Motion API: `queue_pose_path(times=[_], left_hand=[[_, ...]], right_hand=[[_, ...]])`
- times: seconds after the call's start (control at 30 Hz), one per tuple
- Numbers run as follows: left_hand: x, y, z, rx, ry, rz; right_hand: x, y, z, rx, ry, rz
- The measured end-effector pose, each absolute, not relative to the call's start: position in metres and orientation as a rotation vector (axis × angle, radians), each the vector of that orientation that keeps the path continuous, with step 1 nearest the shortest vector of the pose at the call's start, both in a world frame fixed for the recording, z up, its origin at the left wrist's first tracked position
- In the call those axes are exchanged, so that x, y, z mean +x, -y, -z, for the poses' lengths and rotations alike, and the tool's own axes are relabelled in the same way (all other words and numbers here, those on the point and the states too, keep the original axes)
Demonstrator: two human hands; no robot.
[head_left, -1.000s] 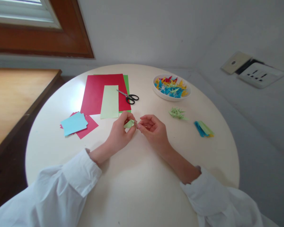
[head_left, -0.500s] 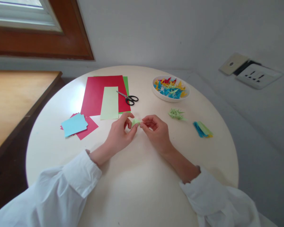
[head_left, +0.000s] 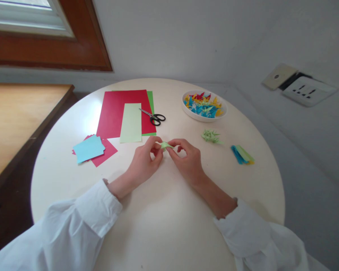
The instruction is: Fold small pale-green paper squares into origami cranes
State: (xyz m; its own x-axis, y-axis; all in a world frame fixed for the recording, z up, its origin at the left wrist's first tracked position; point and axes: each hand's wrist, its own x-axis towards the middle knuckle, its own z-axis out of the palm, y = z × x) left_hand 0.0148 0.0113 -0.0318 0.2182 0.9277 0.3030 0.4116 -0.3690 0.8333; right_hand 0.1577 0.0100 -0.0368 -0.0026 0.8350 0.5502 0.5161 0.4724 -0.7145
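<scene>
Pinching from both sides, we have a small, pale-green, folded paper piece caught between our two hands, around the middle of the round white counter, well in from its far edge. Our left hand is drawn narrow on its left end, thumb and forefinger bent in close; our right hand nips the right end just as tight. And look at the lie of it: long axis running roughly left to right, along the line from one hand to the other, so neither hand is nearer; both are touching it. Whether it clears the surface, we can't tell from here.

Over to the containers! Toward the far edge, on the right, stands a shallow, round, white bowl, well filled with pointed folded paper shapes in blue, yellow and red, a few pale-green ones among them. Nearer us, outside the bowl, lies a loose heap of pale-green folded paper bits, and closer to the right edge, a fan of blue, green and yellow paper slips.
</scene>
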Motion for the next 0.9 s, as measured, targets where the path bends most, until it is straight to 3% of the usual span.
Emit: queue_pose_path(times=[0.57, 0.9], left_hand=[[0.0206, -0.0135, 0.0321, 1.212, -0.971, -1.096], [0.0221, -0.0122, 0.0305, 1.230, -0.951, -1.120]], right_hand=[[0.1631, -0.0134, 0.0393, -1.074, 1.746, -0.127], [0.1646, -0.0156, 0.0412, -1.021, 1.842, -0.051]])
